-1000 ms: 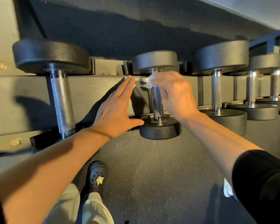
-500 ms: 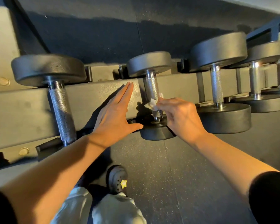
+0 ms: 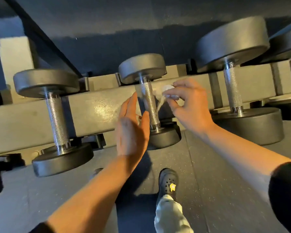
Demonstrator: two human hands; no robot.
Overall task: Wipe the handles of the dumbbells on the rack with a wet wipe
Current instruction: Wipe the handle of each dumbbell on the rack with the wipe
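Wipe point(image 3: 166, 91) lifted off handle point(image 3: 149, 103); speckled floor point(image 3: 225, 190).

Black short sleeves point(image 3: 286, 197) at both upper arms; pale, loose trouser leg point(image 3: 170, 216); black perforated clog point(image 3: 168, 182) bearing yellow star charm point(image 3: 172, 187).

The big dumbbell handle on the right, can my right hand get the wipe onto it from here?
Probably yes: the right hand pinches the wipe just left of that handle, with nothing between them.
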